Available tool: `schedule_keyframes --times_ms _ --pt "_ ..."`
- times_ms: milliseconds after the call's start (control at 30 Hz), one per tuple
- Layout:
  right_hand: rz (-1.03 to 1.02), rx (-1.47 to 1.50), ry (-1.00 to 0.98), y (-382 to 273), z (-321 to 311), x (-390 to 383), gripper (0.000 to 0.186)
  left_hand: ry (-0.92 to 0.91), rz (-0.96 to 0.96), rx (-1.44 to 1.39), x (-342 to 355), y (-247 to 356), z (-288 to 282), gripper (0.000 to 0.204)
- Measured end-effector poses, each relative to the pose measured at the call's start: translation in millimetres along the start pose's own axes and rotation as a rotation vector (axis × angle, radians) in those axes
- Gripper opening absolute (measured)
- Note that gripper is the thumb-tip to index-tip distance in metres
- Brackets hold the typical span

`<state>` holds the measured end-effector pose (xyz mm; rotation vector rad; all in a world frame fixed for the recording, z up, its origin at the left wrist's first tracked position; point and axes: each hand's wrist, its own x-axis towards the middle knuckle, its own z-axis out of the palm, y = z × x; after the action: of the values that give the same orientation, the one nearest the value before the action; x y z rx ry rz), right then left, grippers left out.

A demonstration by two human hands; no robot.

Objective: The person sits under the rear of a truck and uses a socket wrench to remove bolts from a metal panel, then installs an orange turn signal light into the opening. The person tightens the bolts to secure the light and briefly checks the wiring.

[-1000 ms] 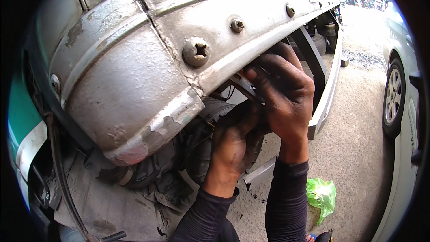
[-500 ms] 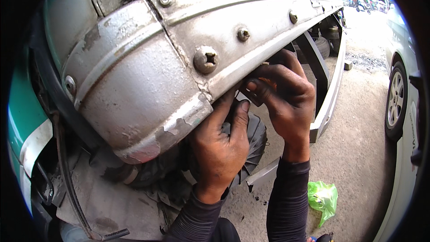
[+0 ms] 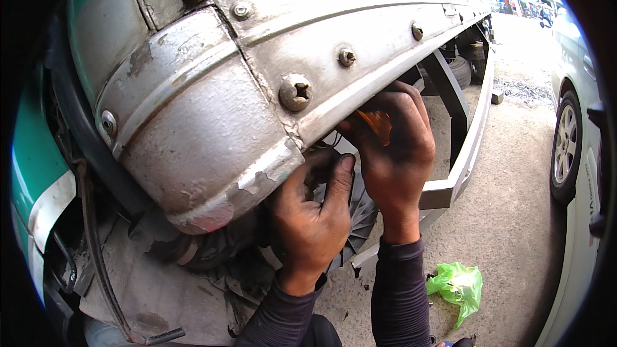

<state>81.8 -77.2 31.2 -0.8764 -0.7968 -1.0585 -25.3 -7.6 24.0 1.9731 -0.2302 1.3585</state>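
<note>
Under the lower edge of a silver metal body panel, both my hands are raised close together. My right hand is closed, its fingers curled around an orange, translucent piece that shows only in part; its fingertips are hidden. To its left, my left hand has its fingers bent up behind the panel's edge and its thumb upright. Whatever the left fingers hold is hidden. Thin dark wires hang in the gap between the two hands. A large cross-slot screw sits in the panel above them.
Behind my hands lies a black ribbed round part. A pale metal frame rail runs along the right. A green plastic bag lies on the concrete ground, and a silver car stands further right. A black hose hangs at left.
My right hand has turned and shifted slightly left and down, so more of the orange piece shows. The left hand's thumb and fingers have moved slightly down, away from the panel's edge.
</note>
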Motion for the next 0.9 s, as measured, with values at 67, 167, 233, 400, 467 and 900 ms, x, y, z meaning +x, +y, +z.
schedule_keyframes --times_ms 67,167,233,400,467,900 --pt "0.025 0.040 0.013 0 1 -5 0.026 0.059 -0.041 -0.106 0 2 2 0.020" --pt "0.054 -0.005 0.012 -4 -1 -15 0.025 0.086 -0.119 -0.209 0 6 -1 0.022" --pt "0.033 -0.036 0.013 -5 -2 -21 0.026 0.054 -0.246 -0.324 0 -1 -6 0.029" --pt "-0.018 -0.108 -0.086 -4 -13 -15 0.032 0.036 -0.611 -0.821 7 -46 -7 0.025" --pt "-0.031 -0.106 -0.124 -4 -17 -10 0.033 -0.009 -0.622 -0.901 16 -56 -2 0.026" --pt "0.000 -0.115 -0.237 -2 -29 -4 0.034 -0.249 -0.368 -0.892 52 -89 3 0.029"
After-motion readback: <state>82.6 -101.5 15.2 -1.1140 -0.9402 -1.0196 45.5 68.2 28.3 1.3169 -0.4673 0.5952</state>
